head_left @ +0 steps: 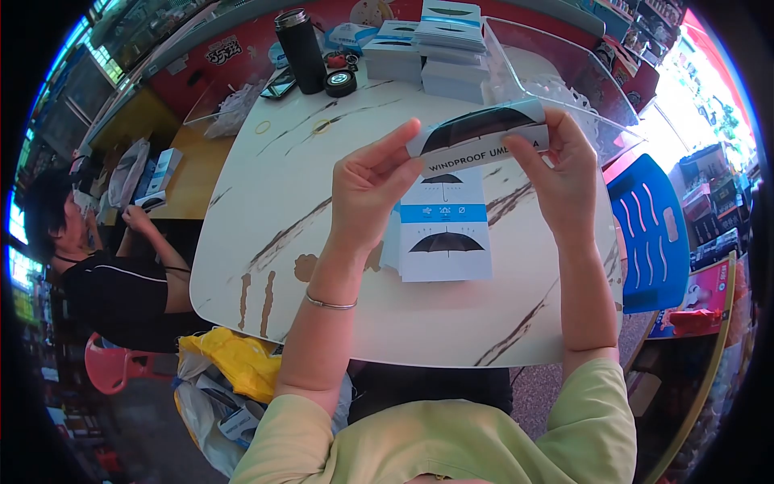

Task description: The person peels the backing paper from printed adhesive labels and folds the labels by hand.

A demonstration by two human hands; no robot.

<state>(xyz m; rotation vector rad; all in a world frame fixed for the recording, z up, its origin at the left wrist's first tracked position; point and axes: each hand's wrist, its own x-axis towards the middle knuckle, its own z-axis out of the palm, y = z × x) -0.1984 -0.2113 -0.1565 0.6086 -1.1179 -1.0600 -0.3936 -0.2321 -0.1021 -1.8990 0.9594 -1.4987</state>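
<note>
My left hand (368,181) and my right hand (563,165) hold a printed umbrella packaging card (472,153) between them above the table. The card is bent, with a black umbrella picture on its upper part and the lettering "WINDPROOF UMB…A" along its lower edge. Fingers and thumb of each hand pinch one end, and my right thumb covers part of the lettering. Just below lies a pile of similar cards (446,266), white with a blue band and black umbrella pictures.
At the back stand card stacks (453,44), a black thermos (300,52), its lid (340,82) and a clear plastic bin (556,60). A co-worker (113,274) sits left, handling a similar card. A blue chair (657,234) is on the right, bags (234,363) at lower left.
</note>
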